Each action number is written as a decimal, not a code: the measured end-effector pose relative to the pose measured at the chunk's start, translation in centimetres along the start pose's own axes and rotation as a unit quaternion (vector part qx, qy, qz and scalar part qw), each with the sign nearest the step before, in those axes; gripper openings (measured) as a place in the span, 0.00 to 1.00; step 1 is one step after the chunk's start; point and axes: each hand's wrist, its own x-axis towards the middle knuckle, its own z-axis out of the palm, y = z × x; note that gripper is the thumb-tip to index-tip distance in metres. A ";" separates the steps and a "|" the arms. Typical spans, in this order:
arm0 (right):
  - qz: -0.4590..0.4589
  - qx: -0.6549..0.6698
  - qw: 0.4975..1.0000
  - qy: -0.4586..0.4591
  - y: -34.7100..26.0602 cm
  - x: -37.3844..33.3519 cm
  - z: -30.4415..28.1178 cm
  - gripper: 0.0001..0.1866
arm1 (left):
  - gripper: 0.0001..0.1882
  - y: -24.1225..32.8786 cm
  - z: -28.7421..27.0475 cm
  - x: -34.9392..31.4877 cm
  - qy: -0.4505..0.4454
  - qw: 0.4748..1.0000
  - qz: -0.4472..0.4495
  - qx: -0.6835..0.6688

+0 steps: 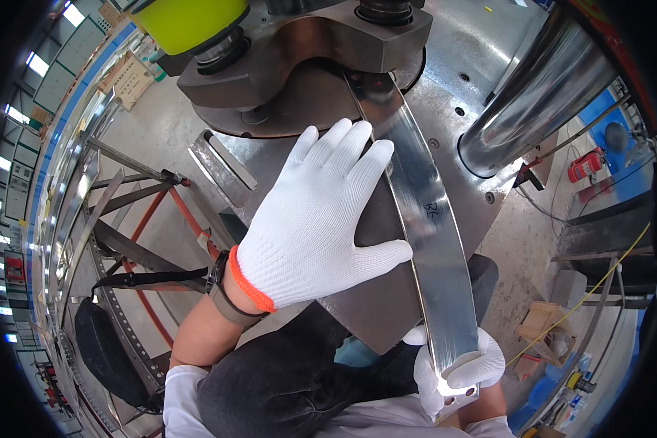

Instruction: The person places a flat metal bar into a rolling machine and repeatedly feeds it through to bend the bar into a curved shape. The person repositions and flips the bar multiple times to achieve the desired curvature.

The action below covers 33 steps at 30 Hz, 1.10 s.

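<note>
A long, shiny, slightly curved metal strip (434, 233) with a dark hand-drawn mark runs from the machine toward me. Its far end reaches under a dark steel block (299, 58) onto a round dark plate (277, 123). My right hand (485, 361), in a white knit glove, grips the near end, where small holes show. My left hand (314, 219), gloved in white with an orange cuff, spreads its fingers flat above the dark table plate (376, 314). Its index fingertip and thumb tip lie at the strip's left edge; whether they press on it I cannot tell.
A thick polished column (540, 95) rises at the right of the machine. A yellow-green cylinder (190, 22) stands at the upper left. Left of me is a metal rack with orange bars (150, 219) and a black bag (109, 358). A fire extinguisher (585, 166) stands far right.
</note>
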 end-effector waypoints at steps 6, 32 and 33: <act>0.042 -0.071 0.996 0.035 -0.1 0.5 0.6 0.38 | 0.57 0.1 -0.3 0.1 -0.006 1.000 -0.005 0.004; -0.020 0.048 0.999 -0.012 0.3 0.3 -0.1 0.42 | 0.57 0.2 -0.3 0.1 -0.003 1.000 -0.002 0.004; -0.018 0.049 0.999 -0.014 0.3 0.3 -0.1 0.43 | 0.57 0.2 -0.4 0.2 -0.004 1.000 -0.003 0.005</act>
